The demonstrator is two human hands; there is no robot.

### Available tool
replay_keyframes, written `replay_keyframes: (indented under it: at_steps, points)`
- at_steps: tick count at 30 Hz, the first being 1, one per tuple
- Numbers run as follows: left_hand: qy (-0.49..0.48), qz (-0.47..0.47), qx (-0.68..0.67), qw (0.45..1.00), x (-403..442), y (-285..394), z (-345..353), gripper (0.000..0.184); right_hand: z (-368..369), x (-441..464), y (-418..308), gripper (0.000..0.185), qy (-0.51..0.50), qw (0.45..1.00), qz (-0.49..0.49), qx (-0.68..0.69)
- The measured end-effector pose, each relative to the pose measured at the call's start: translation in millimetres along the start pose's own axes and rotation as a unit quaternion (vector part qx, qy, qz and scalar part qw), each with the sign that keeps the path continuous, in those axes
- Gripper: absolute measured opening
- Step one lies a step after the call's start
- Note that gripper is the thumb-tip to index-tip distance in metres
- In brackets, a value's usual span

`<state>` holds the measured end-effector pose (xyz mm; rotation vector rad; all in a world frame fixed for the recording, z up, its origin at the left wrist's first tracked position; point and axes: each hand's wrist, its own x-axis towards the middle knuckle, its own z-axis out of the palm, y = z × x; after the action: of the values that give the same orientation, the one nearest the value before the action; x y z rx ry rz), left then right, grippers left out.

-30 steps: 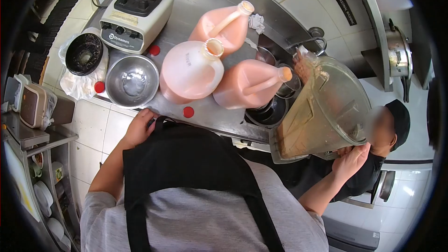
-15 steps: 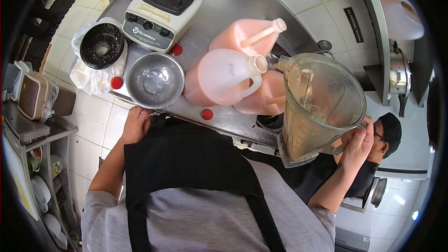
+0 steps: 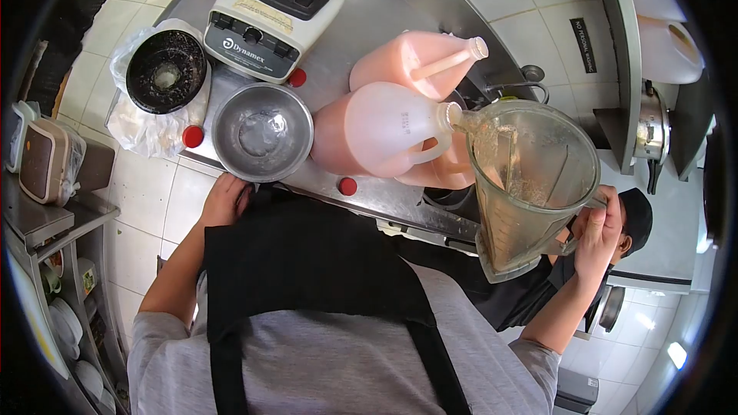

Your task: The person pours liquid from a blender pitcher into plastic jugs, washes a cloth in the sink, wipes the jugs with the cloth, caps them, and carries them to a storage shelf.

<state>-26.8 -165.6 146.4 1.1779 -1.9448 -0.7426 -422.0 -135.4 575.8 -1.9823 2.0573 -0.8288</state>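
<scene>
My right hand [image 3: 596, 232] is wrapped round the handle of a clear, cloudy blender jar [image 3: 530, 207], held tilted over the counter's right part. Brownish, foamy residue coats its inside. Its spout is right by the uncapped mouth of a plastic jug [image 3: 377, 127] of pink liquid; I cannot tell whether they touch. My left hand [image 3: 224, 198] is closed at the counter's front edge, below a steel bowl [image 3: 263, 170]; its fingertips are hidden. Two more pink-filled jugs, one behind [image 3: 411, 61] and one partly covered [image 3: 442, 173], stand close by.
A Dynamex blender base [image 3: 254, 46] is at the back left, beside a black round container [image 3: 165, 69] on a plastic bag [image 3: 146, 127]. Red caps [image 3: 347, 186] lie about the counter [image 3: 369, 0]. A co-worker in a black cap [image 3: 636, 215] is at the right, below a wall shelf.
The blender jar's spout has come closer to the mouth of the front jug. My left hand stays by the counter edge. The whole view has shifted slightly.
</scene>
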Motion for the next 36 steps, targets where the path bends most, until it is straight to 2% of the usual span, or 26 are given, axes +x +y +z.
replay_keyframes:
  at_steps: [11, 17, 36]
  points:
    - [-0.015, -0.009, 0.007, 1.000, 0.9, -1.9, -1.2, 0.031, -7.2, 14.4, -13.2, 0.051, -0.026, 0.998, 0.016, -0.053]
    - [0.011, 0.019, 0.024, 0.999, -1.9, -9.9, 4.3, 0.033, -9.9, 21.6, -16.1, 0.052, -0.037, 0.997, 0.007, -0.062]
    - [-0.015, -0.009, 0.002, 1.000, -3.4, -11.0, 4.0, 0.031, -11.8, 29.8, -29.8, 0.051, -0.050, 0.993, -0.001, -0.108]
